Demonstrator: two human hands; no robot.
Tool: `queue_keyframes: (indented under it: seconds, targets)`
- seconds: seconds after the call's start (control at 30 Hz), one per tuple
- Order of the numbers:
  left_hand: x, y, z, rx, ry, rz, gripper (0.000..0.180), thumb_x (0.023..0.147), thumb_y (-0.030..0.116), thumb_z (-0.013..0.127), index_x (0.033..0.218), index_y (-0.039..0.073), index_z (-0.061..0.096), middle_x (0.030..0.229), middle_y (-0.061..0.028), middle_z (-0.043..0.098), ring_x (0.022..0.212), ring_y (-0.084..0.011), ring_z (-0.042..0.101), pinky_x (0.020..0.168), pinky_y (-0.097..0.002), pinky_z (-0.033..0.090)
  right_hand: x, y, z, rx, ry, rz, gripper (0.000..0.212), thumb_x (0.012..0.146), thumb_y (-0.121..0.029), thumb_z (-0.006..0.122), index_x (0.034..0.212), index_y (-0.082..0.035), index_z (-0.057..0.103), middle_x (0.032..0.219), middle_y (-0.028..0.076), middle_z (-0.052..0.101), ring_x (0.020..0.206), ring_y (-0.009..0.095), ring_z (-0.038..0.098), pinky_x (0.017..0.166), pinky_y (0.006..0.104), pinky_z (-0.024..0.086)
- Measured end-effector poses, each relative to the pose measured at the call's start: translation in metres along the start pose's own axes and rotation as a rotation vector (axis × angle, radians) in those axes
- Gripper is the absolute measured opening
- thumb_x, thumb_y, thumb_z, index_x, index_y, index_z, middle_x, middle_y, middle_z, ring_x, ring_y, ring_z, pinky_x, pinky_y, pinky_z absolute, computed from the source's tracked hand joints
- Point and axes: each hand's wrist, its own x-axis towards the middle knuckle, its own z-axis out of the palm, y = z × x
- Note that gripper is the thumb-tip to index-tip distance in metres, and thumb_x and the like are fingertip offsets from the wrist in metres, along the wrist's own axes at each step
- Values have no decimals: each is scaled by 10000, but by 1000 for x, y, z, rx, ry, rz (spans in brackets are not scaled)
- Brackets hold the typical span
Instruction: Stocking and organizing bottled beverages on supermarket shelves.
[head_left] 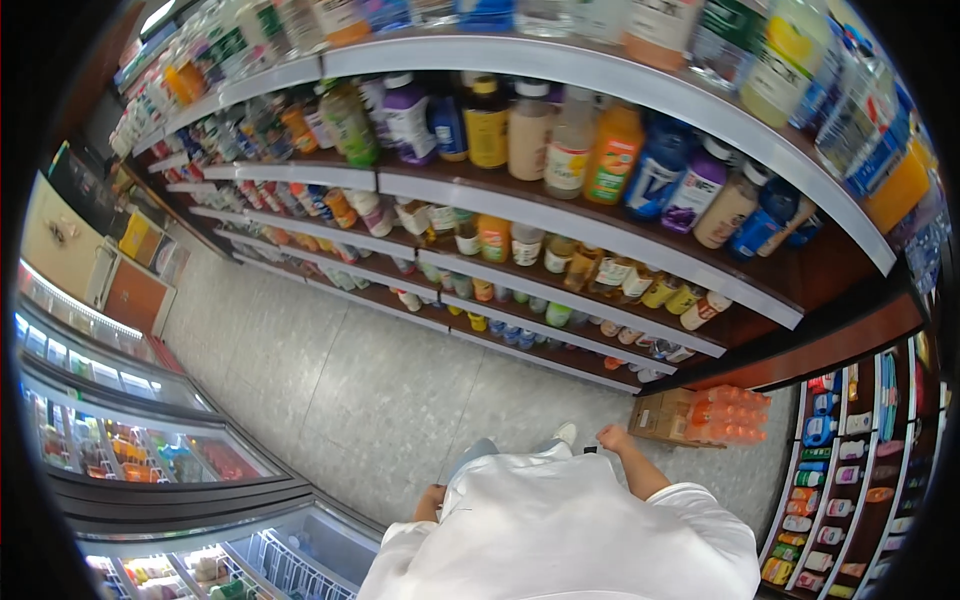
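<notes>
The right hand [614, 437] looks curled, left of the cardboard carton [660, 417] and orange bottles [730, 414] on the floor [330, 370]; a careless step might topple them. The left hand [432, 495], I can't tell.

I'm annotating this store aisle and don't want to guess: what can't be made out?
In the head view:
Left hand: too small to tell its grip.
Right hand: curled, hiding its palm.
Top-row bottles: many tops cut off by the upper edge.
Bottom-shelf bottles: mostly too small to identify.
Legs: mostly behind the white shirt.
</notes>
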Motion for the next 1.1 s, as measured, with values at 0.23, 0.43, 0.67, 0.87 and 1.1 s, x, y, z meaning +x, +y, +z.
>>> queue_keyframes:
  seconds: [0.23, 0.43, 0.67, 0.87, 1.1]
  targets:
    - [-4, -22, -88, 99, 269, 177, 366, 760, 331, 628, 875, -9, 695, 833, -189, 691, 834, -299, 670, 750, -396, 514, -13, -72, 55, -251, -111, -149, 289, 766, -312, 609, 824, -42, 693, 701, 117, 675, 651, 225, 659, 656, 356, 516]
    - [41, -20, -151, 171, 179, 269, 409, 784, 338, 602, 923, -46, 633, 783, -157, 685, 740, -278, 675, 688, -382, 520, -28, -159, 69, -26, -146, -194, 320, 761, -343, 612, 898, -66, 697, 931, 195, 670, 891, 358, 639, 785, 415, 507]
    - [51, 11, -178, -73, 272, 387, 425, 789, 342, 616, 953, -48, 644, 880, -222, 677, 888, -343, 658, 797, -395, 502, -45, -184, 66, -74, -184, -215, 295, 748, -312, 610, 883, -64, 699, 912, 183, 675, 885, 355, 641, 793, 412, 504]
    - [24, 64, -172, -255, 1, 283, 429, 850, 370, 584, 1059, -4, 608, 895, -101, 683, 775, -208, 659, 614, -343, 503, -6, -133, 78, -216, -149, -107, 289, 762, -270, 626, 809, 12, 667, 695, 145, 669, 607, 228, 649, 627, 354, 517]
    - [36, 87, -238, -426, 99, 338, 428, 851, 370, 597, 1060, -4, 598, 871, -80, 674, 716, -186, 648, 548, -319, 488, 59, -196, 107, -402, -375, -120, 266, 771, -253, 610, 816, 2, 667, 725, 129, 675, 598, 219, 649, 599, 357, 520]
